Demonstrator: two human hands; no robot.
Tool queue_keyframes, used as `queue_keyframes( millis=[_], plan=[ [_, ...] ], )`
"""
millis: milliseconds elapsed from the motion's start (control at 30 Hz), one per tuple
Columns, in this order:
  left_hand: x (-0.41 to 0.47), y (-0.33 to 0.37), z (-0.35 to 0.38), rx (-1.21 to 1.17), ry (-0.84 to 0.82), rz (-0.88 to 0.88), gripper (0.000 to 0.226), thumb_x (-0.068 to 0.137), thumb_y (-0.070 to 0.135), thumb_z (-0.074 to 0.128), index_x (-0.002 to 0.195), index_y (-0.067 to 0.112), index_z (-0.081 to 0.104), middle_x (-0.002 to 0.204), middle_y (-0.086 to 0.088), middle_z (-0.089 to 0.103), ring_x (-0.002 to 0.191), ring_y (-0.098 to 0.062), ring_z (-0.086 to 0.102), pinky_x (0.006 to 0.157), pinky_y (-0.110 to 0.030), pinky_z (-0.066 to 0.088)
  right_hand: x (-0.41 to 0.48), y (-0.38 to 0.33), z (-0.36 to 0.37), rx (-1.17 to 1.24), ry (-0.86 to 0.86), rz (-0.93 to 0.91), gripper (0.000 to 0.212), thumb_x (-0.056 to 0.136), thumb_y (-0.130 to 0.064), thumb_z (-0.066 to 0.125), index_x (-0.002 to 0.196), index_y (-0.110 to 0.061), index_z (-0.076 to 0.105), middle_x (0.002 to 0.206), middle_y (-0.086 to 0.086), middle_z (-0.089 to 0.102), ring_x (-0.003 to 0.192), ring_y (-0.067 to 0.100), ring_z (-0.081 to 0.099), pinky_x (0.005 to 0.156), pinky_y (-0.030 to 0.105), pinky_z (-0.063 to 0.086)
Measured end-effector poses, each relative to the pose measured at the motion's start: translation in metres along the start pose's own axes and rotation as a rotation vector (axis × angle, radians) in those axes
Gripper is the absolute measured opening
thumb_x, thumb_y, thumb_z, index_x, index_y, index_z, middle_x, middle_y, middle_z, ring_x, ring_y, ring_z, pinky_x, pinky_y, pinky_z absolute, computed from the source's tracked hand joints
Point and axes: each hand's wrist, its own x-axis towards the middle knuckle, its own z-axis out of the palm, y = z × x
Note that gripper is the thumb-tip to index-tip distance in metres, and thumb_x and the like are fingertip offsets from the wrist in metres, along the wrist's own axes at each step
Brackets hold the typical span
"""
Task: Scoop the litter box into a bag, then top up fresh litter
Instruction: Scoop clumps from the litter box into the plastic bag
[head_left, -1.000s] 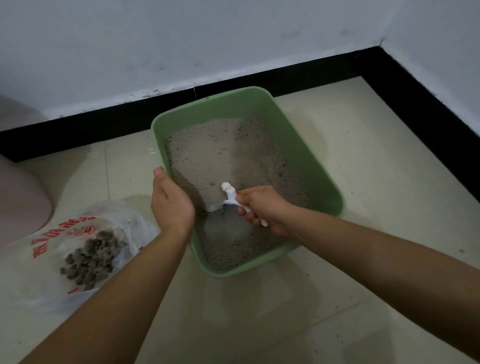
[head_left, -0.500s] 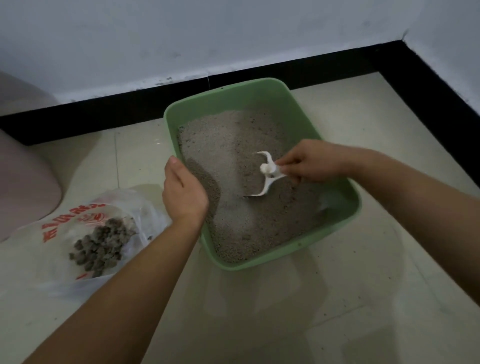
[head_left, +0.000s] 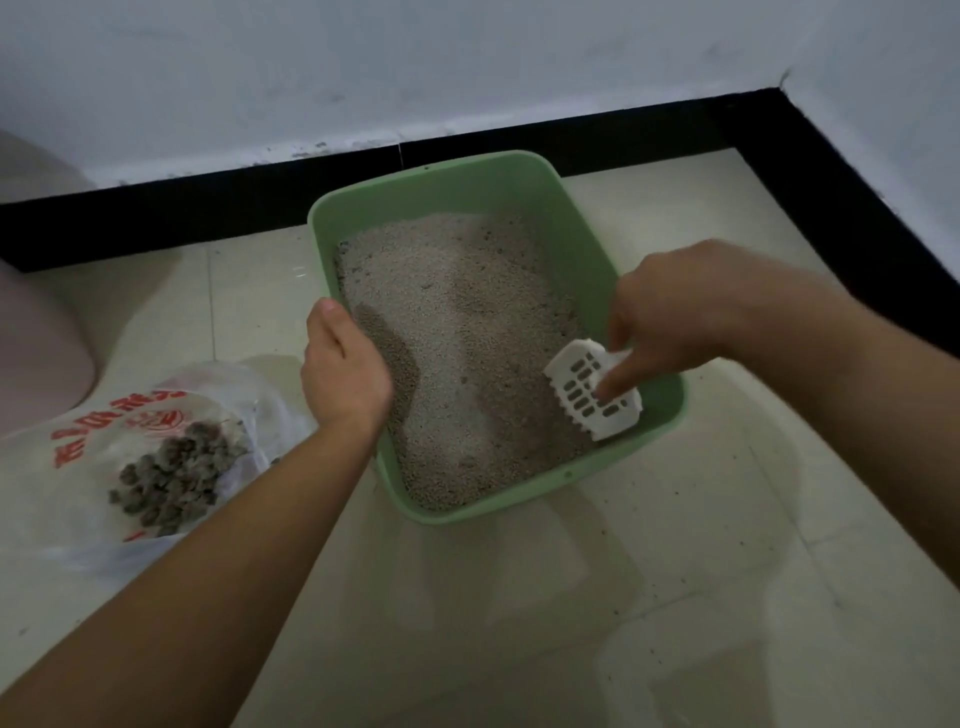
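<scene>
A green litter box (head_left: 457, 182) sits on the tiled floor near the wall, filled with grey litter (head_left: 467, 353). My left hand (head_left: 345, 369) grips the box's left rim, thumb on the outside. My right hand (head_left: 670, 317) holds a white slotted scoop (head_left: 582, 389) at the box's near right corner, with the index finger lying across the scoop's slots. The scoop's toothed edge points toward me and it looks empty. A clear plastic bag (head_left: 78, 467) with red print lies on the floor to the left, holding dark clumps (head_left: 171, 478).
A black skirting board (head_left: 208, 208) runs along the white wall behind the box and turns down the right side. A pale pink rounded object (head_left: 31, 343) stands at the far left. Open floor tiles (head_left: 571, 597) lie in front of the box.
My right hand has carried the scoop from the middle of the litter to the near right corner of the box, turning its slotted face up. My left hand kept its grip on the rim.
</scene>
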Motion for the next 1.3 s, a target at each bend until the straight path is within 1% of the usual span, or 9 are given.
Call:
queue_keyframes(
  millis=[367, 433, 533, 633, 900, 1000, 1100, 1200, 1300],
  plan=[
    [0.000, 0.001, -0.001, 0.020, 0.002, 0.025, 0.053, 0.103, 0.046, 0.017, 0.139, 0.020, 0.045, 0.135, -0.011, 0.055, 0.125, -0.032, 0.049, 0.104, -0.038, 0.036, 0.009, 0.011, 0.003, -0.303, 0.269, 0.129, 0.061, 0.082, -0.079, 0.045, 0.096, -0.025, 0.068, 0.064, -0.007, 0.056, 0.064, 0.011, 0.053, 0.076, 0.032, 0.033],
    [0.000, 0.001, 0.000, 0.021, 0.003, 0.023, 0.053, 0.103, 0.047, 0.017, 0.139, 0.020, 0.045, 0.134, -0.011, 0.056, 0.125, -0.032, 0.050, 0.104, -0.039, 0.036, 0.010, 0.007, -0.001, -0.359, 0.342, 0.090, 0.066, 0.077, -0.084, 0.046, 0.094, -0.024, 0.067, 0.064, -0.007, 0.054, 0.065, 0.012, 0.051, 0.076, 0.033, 0.029],
    [-0.001, 0.001, -0.001, 0.013, -0.002, 0.027, 0.052, 0.103, 0.046, 0.017, 0.136, 0.019, 0.047, 0.131, -0.010, 0.058, 0.121, -0.031, 0.052, 0.100, -0.036, 0.038, 0.005, -0.002, -0.002, -0.385, 0.447, -0.122, 0.046, 0.086, -0.071, 0.050, 0.094, -0.029, 0.069, 0.067, -0.010, 0.051, 0.067, 0.011, 0.046, 0.074, 0.031, 0.024],
    [-0.001, 0.001, -0.001, 0.005, -0.006, 0.035, 0.050, 0.104, 0.044, 0.018, 0.133, 0.018, 0.048, 0.128, -0.010, 0.059, 0.118, -0.030, 0.053, 0.096, -0.034, 0.038, -0.003, 0.004, -0.008, -0.373, 0.402, -0.182, 0.038, 0.087, -0.063, 0.045, 0.100, -0.038, 0.070, 0.069, -0.015, 0.049, 0.069, 0.009, 0.044, 0.074, 0.030, 0.022],
    [0.000, 0.000, -0.002, -0.003, -0.022, 0.026, 0.052, 0.103, 0.047, 0.017, 0.140, 0.021, 0.044, 0.136, -0.007, 0.055, 0.126, -0.029, 0.049, 0.104, -0.036, 0.036, 0.029, 0.030, 0.026, -0.388, 0.241, -0.181, 0.058, 0.079, -0.075, 0.028, 0.097, -0.039, 0.071, 0.071, -0.018, 0.058, 0.070, 0.005, 0.050, 0.074, 0.030, 0.021],
    [0.001, 0.000, -0.001, -0.023, -0.020, 0.015, 0.052, 0.103, 0.046, 0.018, 0.141, 0.021, 0.044, 0.136, -0.006, 0.055, 0.127, -0.028, 0.048, 0.105, -0.035, 0.036, 0.041, 0.040, 0.050, -0.249, 0.188, -0.179, 0.065, 0.080, -0.082, 0.020, 0.099, -0.043, 0.069, 0.070, -0.020, 0.057, 0.070, 0.003, 0.052, 0.077, 0.030, 0.028],
    [0.002, -0.001, 0.001, -0.041, -0.014, 0.012, 0.053, 0.103, 0.047, 0.019, 0.141, 0.020, 0.045, 0.138, -0.005, 0.054, 0.128, -0.027, 0.048, 0.108, -0.037, 0.036, 0.042, 0.032, 0.066, 0.059, 0.167, -0.245, 0.068, 0.074, -0.089, 0.004, 0.079, -0.050, 0.058, 0.067, -0.021, 0.058, 0.065, 0.000, 0.053, 0.085, 0.032, 0.038],
    [0.002, -0.001, 0.002, -0.066, -0.018, 0.006, 0.054, 0.102, 0.048, 0.019, 0.140, 0.021, 0.045, 0.138, -0.004, 0.054, 0.129, -0.026, 0.047, 0.109, -0.039, 0.036, 0.050, 0.005, 0.088, 0.323, 0.240, -0.310, 0.070, 0.076, -0.086, 0.016, 0.102, -0.051, 0.070, 0.062, -0.022, 0.059, 0.053, -0.001, 0.051, 0.064, 0.022, 0.037],
    [0.001, 0.000, 0.003, -0.089, -0.010, -0.005, 0.053, 0.103, 0.046, 0.020, 0.142, 0.021, 0.044, 0.142, -0.002, 0.051, 0.132, -0.024, 0.044, 0.111, -0.033, 0.031, 0.056, -0.030, 0.111, 0.533, 0.215, -0.347, 0.072, 0.075, -0.086, 0.025, 0.114, -0.045, 0.071, 0.067, -0.007, 0.065, 0.055, 0.013, 0.057, 0.053, 0.031, 0.045]
  ],
)
